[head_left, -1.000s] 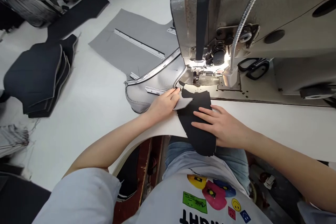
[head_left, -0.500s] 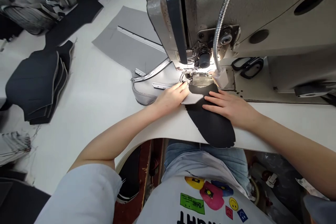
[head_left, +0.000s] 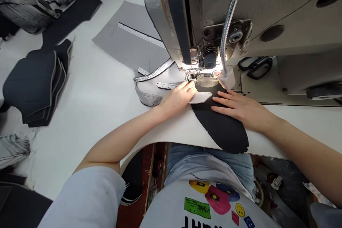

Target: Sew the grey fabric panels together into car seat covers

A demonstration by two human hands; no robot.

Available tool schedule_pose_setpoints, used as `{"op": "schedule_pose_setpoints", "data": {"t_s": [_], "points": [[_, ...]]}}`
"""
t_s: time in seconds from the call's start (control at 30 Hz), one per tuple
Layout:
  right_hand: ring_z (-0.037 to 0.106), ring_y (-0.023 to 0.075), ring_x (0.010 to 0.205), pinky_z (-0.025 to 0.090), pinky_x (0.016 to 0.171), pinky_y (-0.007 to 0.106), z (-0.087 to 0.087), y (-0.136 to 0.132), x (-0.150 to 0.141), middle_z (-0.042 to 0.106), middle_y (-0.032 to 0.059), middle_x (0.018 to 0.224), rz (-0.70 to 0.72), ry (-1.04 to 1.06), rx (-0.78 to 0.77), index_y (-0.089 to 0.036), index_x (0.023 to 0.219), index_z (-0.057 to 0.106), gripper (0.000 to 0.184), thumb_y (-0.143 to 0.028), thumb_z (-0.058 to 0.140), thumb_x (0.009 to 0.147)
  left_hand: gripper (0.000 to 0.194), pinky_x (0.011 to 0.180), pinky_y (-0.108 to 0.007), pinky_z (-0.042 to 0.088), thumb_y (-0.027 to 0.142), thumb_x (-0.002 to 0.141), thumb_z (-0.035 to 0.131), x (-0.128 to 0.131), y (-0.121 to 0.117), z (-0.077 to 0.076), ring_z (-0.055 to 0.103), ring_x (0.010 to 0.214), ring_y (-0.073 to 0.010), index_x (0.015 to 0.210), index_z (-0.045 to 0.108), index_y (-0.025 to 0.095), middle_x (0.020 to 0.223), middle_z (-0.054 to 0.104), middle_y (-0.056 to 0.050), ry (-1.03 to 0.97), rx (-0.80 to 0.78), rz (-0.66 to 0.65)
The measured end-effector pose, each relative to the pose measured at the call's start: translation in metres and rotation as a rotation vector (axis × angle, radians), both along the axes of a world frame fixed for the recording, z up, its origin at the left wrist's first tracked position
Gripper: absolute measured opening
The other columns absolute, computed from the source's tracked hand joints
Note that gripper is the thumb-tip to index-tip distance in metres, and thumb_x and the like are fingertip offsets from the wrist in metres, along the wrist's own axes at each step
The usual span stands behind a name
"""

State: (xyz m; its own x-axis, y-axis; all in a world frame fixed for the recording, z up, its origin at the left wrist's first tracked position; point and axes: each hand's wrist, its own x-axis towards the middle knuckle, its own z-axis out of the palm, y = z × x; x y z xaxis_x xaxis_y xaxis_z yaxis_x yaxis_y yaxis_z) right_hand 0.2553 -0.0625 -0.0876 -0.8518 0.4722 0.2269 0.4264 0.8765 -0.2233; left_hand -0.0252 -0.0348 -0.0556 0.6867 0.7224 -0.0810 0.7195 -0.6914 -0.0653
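Note:
My left hand (head_left: 178, 99) is closed, its fingertips pressed together on a light-grey fabric piece (head_left: 202, 97) right in front of the sewing machine's needle area (head_left: 192, 74). The pointed end of that piece sticks out to the right of my fingers, over a black fabric panel (head_left: 223, 128). My right hand (head_left: 237, 108) lies flat on this panel with fingers spread. A grey sewn section with piped edges (head_left: 149, 91) extends left from my left hand, joining a larger flat grey panel (head_left: 117, 44). The needle tip itself cannot be made out.
The machine head (head_left: 165, 17) rises close behind my hands, with a lamp on a braided flexible neck (head_left: 232, 14) at its front. Black-handled scissors (head_left: 259, 68) lie on the machine bed. Stacked dark panels (head_left: 32, 85) and heaped grey fabric (head_left: 24, 7) occupy the table's left side.
Both hands have shifted slightly right, together with the light-grey piece and the black panel. My view has moved a little as well.

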Motion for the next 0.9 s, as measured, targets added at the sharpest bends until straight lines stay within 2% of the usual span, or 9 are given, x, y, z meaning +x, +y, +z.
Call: {"op": "schedule_pose_setpoints", "data": {"t_s": [0.17,0.27,0.43,0.6,0.73,0.9], "points": [[0.042,0.0314,0.141,0.041,0.114,0.053,0.002,-0.0011,-0.0014,0.053,0.0128,0.146,0.004,-0.023,-0.006,-0.018,0.132,0.061,0.043,-0.007,0.046,0.093,0.032,0.099,-0.039,0.054,0.001,0.091,0.04,0.0059,-0.0015,0.0038,0.055,0.126,-0.028,0.112,0.062,0.011,0.137,0.058,-0.016,0.015,-0.026,0.063],[0.04,0.0298,0.142,0.04,0.115,0.053,0.0002,-0.0027,-0.0019,0.052,0.0111,0.147,-0.03,-0.011,-0.016,-0.019,0.133,0.061,0.045,-0.006,0.046,0.093,0.033,0.096,-0.038,0.054,0.0,0.09,0.04,0.0071,-0.0011,0.0042,0.055,0.123,-0.0268,0.111,0.062,0.011,0.137,0.058,-0.015,-0.016,-0.059,0.094],[0.037,0.0277,0.145,0.037,0.117,0.052,-0.0051,-0.0059,-0.0021,0.051,0.0091,0.148,-0.068,0.027,-0.023,-0.023,0.136,0.059,0.05,-0.005,0.047,0.092,0.036,0.098,-0.038,0.052,-0.002,0.085,0.044,0.0088,-0.0002,0.0032,0.053,0.124,-0.0266,0.113,0.061,0.012,0.137,0.058,-0.014,-0.056,-0.082,0.116],[0.038,0.0292,0.144,0.04,0.115,0.052,-0.0003,-0.0051,-0.0019,0.051,0.0102,0.148,-0.06,-0.016,-0.016,-0.021,0.135,0.059,0.047,-0.005,0.044,0.093,0.037,0.101,-0.039,0.051,-0.002,0.087,0.042,0.0109,-0.0005,0.0027,0.051,0.127,-0.0264,0.115,0.061,0.012,0.141,0.054,-0.015,-0.039,-0.114,0.15],[0.035,0.0281,0.145,0.038,0.116,0.052,-0.0016,-0.0038,0.0007,0.049,0.0092,0.15,-0.06,-0.011,-0.036,-0.021,0.137,0.057,0.049,-0.005,0.045,0.092,0.037,0.1,-0.041,0.053,-0.002,0.088,0.039,0.0106,-0.0005,-0.0002,0.051,0.128,-0.0273,0.115,0.061,0.011,0.141,0.054,-0.015,-0.056,-0.089,0.143],[0.034,0.0268,0.146,0.037,0.117,0.051,-0.0055,-0.0042,0.0015,0.05,0.0074,0.149,-0.074,0.009,-0.027,-0.023,0.138,0.057,0.05,-0.006,0.044,0.093,0.036,0.1,-0.036,0.053,-0.001,0.091,0.036,0.0099,-0.0001,-0.0019,0.052,0.129,-0.0253,0.113,0.062,0.011,0.135,0.059,-0.015,-0.074,-0.05,0.098]]}}
